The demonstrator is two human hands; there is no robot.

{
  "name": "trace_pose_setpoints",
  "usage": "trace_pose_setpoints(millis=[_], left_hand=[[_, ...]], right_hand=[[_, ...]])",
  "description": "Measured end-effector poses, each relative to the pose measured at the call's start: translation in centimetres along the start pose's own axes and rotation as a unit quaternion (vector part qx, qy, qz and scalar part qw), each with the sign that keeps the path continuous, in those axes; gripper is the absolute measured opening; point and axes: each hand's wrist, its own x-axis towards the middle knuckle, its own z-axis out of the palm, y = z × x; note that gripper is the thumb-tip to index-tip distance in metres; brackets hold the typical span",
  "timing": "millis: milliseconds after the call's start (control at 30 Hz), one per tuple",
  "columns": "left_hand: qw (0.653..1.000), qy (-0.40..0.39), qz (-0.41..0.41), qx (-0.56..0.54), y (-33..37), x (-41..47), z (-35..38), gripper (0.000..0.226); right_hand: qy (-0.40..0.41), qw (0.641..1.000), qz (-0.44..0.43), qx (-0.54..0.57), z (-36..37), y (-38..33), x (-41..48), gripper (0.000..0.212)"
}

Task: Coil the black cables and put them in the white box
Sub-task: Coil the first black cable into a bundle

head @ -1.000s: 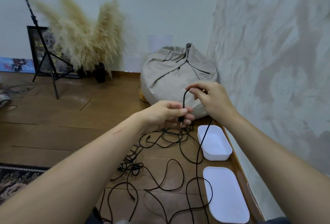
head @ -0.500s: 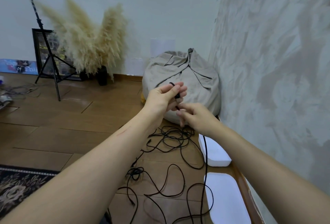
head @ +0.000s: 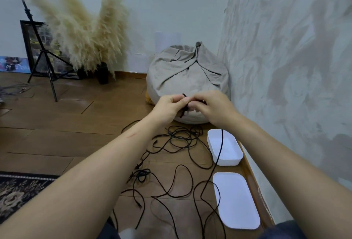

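L hand [head: 170,103] & R hand [head: 211,108] fingers are curled, tips together, pinching one black cable [head: 183,112] up above the white box [head: 226,161]. It hangs from R hand across the box. More cables [head: 181,139] lie tangled left of box. Lid [head: 236,200] lies just beside box, near side. Poster [head: 15,64] far left: writing too blurry.

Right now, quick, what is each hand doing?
Left hand: pinches the black cable, a small loop above its fingers.
Right hand: fingers curled on the same cable.
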Motion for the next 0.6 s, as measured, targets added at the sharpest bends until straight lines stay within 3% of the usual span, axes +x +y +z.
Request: trace_pose_setpoints(millis=[100, 400, 600], left_hand=[[0.998, -0.031, -0.031, -0.033, 0.3, -0.3, -0.3, 0.023], [0.989, -0.123, -0.078, -0.03, 1.2, -0.7, -0.7, 0.026], [0.993, -0.107, -0.046, 0.035, 0.6, -1.2, -0.2, 0.026]], right_hand=[[0.053, 0.998, 0.021, 0.009, 0.1, 0.7, -0.1, 0.012], [0.101, 0.994, 0.022, 0.038, 0.1, 1.2, -0.5, 0.008], [0.041, 0.996, 0.037, 0.068, -0.2, 1.0, -0.3, 0.007]])
